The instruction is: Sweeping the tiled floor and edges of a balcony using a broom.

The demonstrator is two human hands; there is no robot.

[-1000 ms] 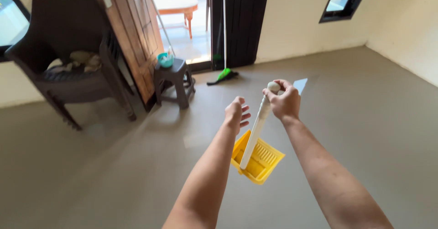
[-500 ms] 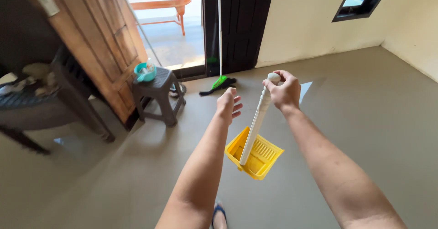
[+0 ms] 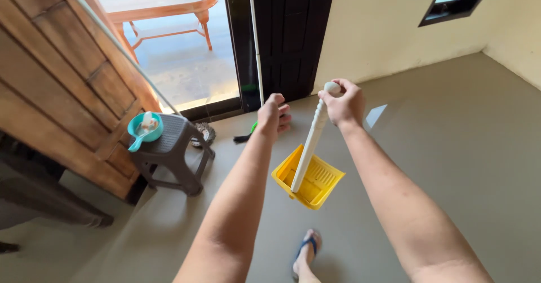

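Compared with half a second earlier, the view has been carried closer to the doorway: the wooden door (image 3: 51, 85) now fills the area at 9 to 10 o'clock, and the dark stool (image 3: 169, 153) with its teal bowl (image 3: 145, 128) has been shifted down toward 8 o'clock. The thin white pole (image 3: 255, 46) leaning at the door frame is now seen at 12 o'clock, its green head mostly hidden behind the left hand (image 3: 273, 115). That hand, open before, is now loosely curled just beside the pole; whether the pole is touched cannot be told. A sandalled foot (image 3: 306, 249) has come further into view at 6 o'clock.

The yellow dustpan (image 3: 309, 176) hangs just right of centre, above the grey floor (image 3: 451, 147), tilted with its open mouth toward 10 o'clock. Its pan is box-shaped with ribbed slots on the inner face. Its long white handle (image 3: 308, 142) rises toward 1 o'clock, where its rounded top is clasped firmly in the closed right hand (image 3: 341, 105).
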